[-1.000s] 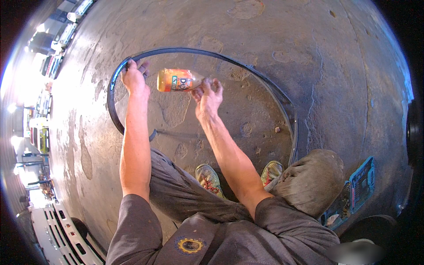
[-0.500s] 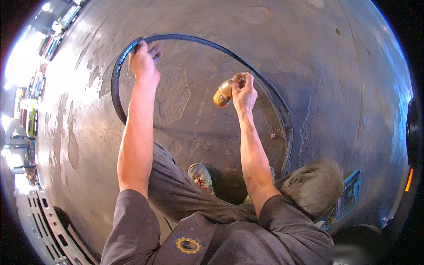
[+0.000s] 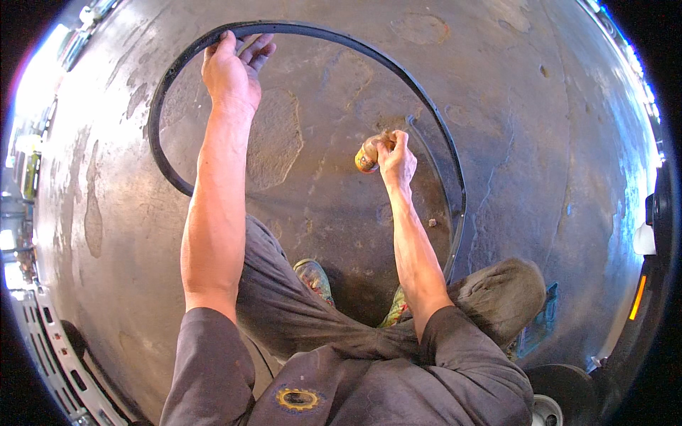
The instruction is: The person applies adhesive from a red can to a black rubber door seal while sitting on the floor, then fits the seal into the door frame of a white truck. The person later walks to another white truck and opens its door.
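Note:
A long narrow black strip [image 3: 339, 37], bent into a wide loop with small holes or dots along it, arches over the concrete floor. At its far left bend my left hand [image 3: 233, 74] grips the edge with the thumb, the other fingers curled beside it. Inside the loop, my right hand [image 3: 398, 160] closes on the neck of a small brown bottle [image 3: 367, 155] with a yellow-orange label, its wide end tilted down to the left. The bottle is apart from the strip. Its mouth is hidden by my fingers.
Beside my right knee lies a blue plastic case or crate [image 3: 541, 323]. A dark wheel [image 3: 568, 390] is at the lower right. A pale slotted panel [image 3: 60, 355] curves along the lower left. My shoes [image 3: 312, 277] rest on the floor, near a small pebble [image 3: 432, 223].
My left hand has moved farther away, carrying the strip's far bend with it to the far left. The bottle in my right hand has shifted slightly to the right.

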Tool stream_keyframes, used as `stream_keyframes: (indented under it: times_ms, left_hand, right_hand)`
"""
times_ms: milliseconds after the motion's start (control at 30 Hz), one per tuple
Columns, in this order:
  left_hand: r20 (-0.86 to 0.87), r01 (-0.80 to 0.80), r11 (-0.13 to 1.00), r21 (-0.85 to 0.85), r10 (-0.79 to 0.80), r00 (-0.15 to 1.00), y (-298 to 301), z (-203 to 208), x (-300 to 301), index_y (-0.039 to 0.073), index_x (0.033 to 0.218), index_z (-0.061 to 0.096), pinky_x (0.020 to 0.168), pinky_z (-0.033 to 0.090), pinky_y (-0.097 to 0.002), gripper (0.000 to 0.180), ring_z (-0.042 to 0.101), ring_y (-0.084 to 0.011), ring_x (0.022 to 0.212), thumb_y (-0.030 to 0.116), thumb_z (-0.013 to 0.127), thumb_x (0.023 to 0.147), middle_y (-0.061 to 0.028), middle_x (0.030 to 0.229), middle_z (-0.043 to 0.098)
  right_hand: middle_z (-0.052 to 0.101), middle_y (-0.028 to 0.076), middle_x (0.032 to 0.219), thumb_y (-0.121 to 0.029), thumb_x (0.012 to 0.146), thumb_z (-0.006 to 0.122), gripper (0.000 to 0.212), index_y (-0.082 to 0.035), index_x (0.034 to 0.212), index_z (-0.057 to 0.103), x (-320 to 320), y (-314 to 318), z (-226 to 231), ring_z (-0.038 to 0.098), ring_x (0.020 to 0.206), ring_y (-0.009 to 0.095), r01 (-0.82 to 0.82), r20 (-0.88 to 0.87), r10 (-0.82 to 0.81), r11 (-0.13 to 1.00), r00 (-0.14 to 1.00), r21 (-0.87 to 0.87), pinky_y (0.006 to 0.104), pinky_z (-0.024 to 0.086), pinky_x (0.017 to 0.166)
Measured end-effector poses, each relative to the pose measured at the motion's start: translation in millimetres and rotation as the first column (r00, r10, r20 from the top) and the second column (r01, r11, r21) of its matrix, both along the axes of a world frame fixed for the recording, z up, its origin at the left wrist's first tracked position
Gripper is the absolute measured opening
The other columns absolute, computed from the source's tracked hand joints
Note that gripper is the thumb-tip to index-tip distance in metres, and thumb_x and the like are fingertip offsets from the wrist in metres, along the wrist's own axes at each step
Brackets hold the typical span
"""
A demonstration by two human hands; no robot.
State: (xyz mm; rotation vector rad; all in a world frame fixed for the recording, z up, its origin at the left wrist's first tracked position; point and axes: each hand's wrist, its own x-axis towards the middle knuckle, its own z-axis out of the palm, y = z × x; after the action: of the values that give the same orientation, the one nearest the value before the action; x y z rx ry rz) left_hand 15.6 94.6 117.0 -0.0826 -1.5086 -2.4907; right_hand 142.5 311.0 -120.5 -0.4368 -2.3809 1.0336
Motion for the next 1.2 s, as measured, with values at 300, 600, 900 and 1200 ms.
stream_keyframes:
  times_ms: [300,600,900,1200]
  left_hand:
    - [-0.020,0.074,0.994,0.084,-0.072,0.997,-7.2,-5.9,-8.7,0.005,0.109,0.046,0.077,0.053,-0.0452,0.016,0.065,-0.0302,0.085,0.015,0.042,0.097,-0.0136,0.094,0.061]
    - [-0.017,0.065,0.985,0.162,-0.063,0.998,-8.6,-10.1,-12.9,0.004,0.104,0.049,0.079,0.053,-0.0444,0.014,0.063,-0.0289,0.087,0.014,0.043,0.096,-0.0147,0.099,0.061]
    - [-0.032,0.161,0.961,0.225,-0.157,0.987,-9.2,0.9,3.6,0.001,0.106,0.047,0.073,0.055,-0.0446,0.016,0.064,-0.0341,0.086,0.011,0.044,0.095,-0.0157,0.103,0.060]
    - [-0.120,0.315,0.909,0.273,-0.292,0.949,-14.3,10.5,13.7,0.002,0.107,0.046,0.072,0.056,-0.0458,0.014,0.064,-0.0389,0.094,0.011,0.041,0.097,-0.0166,0.106,0.060]
  right_hand:
    - [0.048,0.016,0.134,-0.019,0.073,0.074,0.038,-0.011,0.102,0.051,28.0,-20.4,2.2,0.063,0.094,0.037,-0.063,-0.024,0.067,0.986,0.997,0.154,0.0425,0.054,0.071]
    - [0.059,0.018,0.113,-0.019,0.068,0.073,0.037,-0.003,0.097,0.057,25.2,0.1,100.7,0.060,0.103,0.031,-0.170,-0.275,0.204,0.975,0.940,0.140,0.0391,0.049,0.086]
    - [0.054,0.012,0.127,-0.016,0.071,0.063,0.044,-0.013,0.115,0.060,-46.5,1.4,300.3,0.053,0.116,0.028,-0.497,-0.313,0.621,0.774,0.719,0.393,0.0397,0.043,0.096]
    - [0.052,0.010,0.129,-0.012,0.070,0.061,0.042,-0.020,0.111,0.063,-102.2,-31.1,310.5,0.050,0.118,0.032,-0.538,-0.041,0.776,0.473,0.629,0.698,0.0419,0.045,0.097]
